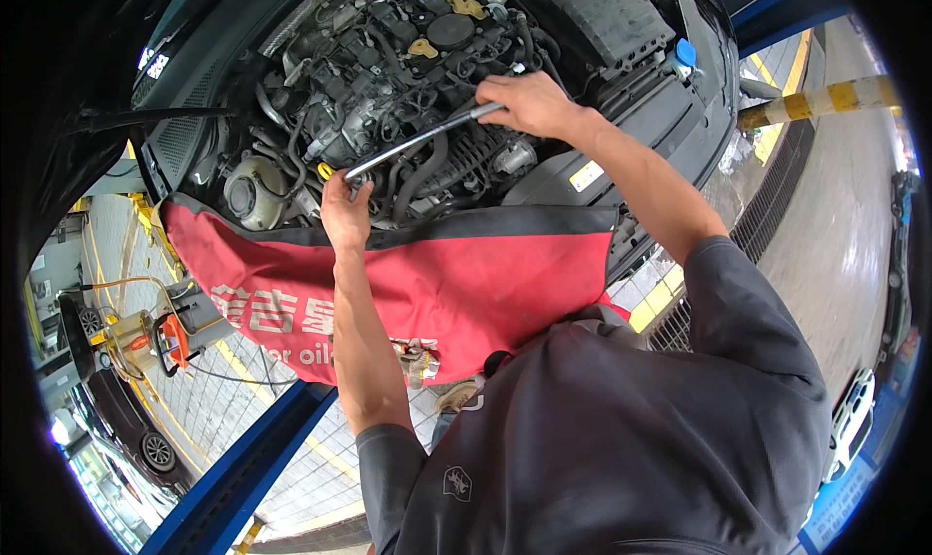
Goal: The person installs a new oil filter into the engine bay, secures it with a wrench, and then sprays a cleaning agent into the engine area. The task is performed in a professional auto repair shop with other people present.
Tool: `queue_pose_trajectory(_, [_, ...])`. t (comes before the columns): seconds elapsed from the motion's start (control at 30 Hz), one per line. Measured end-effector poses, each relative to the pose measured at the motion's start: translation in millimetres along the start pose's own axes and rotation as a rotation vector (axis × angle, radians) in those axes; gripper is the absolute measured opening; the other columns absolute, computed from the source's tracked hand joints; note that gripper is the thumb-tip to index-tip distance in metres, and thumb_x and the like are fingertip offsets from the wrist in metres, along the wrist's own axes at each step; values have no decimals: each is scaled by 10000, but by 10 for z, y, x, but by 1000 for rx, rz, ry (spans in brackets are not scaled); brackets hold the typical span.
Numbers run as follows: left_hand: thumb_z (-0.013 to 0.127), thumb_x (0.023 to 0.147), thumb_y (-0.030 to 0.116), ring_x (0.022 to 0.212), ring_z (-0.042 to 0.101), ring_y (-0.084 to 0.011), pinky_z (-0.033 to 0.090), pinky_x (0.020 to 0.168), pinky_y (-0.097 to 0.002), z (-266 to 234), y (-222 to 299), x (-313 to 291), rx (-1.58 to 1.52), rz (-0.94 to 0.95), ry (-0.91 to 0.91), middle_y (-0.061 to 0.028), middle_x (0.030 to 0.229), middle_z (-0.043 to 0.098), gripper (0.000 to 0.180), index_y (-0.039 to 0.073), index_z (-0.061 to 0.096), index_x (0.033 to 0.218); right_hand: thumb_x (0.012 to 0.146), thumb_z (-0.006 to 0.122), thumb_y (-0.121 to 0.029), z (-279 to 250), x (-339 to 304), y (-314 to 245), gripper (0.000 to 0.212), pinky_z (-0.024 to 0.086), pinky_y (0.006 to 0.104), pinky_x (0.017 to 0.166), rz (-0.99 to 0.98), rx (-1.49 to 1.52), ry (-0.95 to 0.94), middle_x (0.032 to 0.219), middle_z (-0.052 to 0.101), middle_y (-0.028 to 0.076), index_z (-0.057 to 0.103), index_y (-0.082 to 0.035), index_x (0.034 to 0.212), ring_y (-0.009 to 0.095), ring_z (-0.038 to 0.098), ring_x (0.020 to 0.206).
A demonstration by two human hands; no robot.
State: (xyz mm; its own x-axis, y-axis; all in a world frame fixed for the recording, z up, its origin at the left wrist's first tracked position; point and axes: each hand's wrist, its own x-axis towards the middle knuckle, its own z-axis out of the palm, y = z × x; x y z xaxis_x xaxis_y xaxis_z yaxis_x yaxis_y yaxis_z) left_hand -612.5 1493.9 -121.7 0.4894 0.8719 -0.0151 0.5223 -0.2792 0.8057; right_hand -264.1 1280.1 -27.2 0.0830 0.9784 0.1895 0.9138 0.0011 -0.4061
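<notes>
A long silver wrench (419,142) slants across the engine (388,89) in the open car bay, its right end higher up in the view. My right hand (532,106) is closed around that right end. At the lower left end, the fingers of my left hand (347,210) grip the wrench, partly covering its head. What the head sits on, if anything, is hidden among the hoses below. Just left of my left fingers is a yellow pull handle (325,170). A whitish coolant tank (254,194) stands further left.
A red fender cover (485,273) drapes over the car's near edge, in front of me. A thin prop rod (146,118) crosses at the left. A blue-capped filler (685,52) and a yellow-and-white striped pole (820,101) lie right. Blue lift arm (243,468) is at lower left.
</notes>
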Motion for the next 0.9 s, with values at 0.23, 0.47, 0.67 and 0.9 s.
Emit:
queue_pose_trajectory(0.23, [911,850,94,906,714,-207,578,844,-332,5,32,82,-107,-11,9,-103,1113,703,428,-23,711,1209,959,782,-421,127,622,418,319,496,454,989,-60,-158,46,1112,680,1,681,-195,1160,271,708,1099])
queue_pose_trajectory(0.47, [942,817,197,868,661,-271,554,814,-405,-52,317,23,232,58,50,-122,1033,666,458,-16,704,1145,963,792,-415,259,1291,529,296,444,441,1105,-36,-277,31,1163,667,-22,709,-249,1194,221,642,1239])
queue_pose_trajectory(0.67, [944,814,230,874,665,-306,548,819,-430,-45,449,1,378,1,26,-134,1030,665,465,-21,676,1100,934,814,-344,204,1784,367,282,401,441,1170,-50,-309,-94,1156,658,-25,695,-219,1157,219,615,1252])
queue_pose_trajectory(0.9, [931,850,202,820,718,-221,569,781,-364,-4,397,-2,325,-41,67,-114,940,752,406,-7,675,1087,939,820,-364,169,1893,484,291,459,451,1123,-14,-206,-249,1145,675,10,693,-185,1129,270,631,1245])
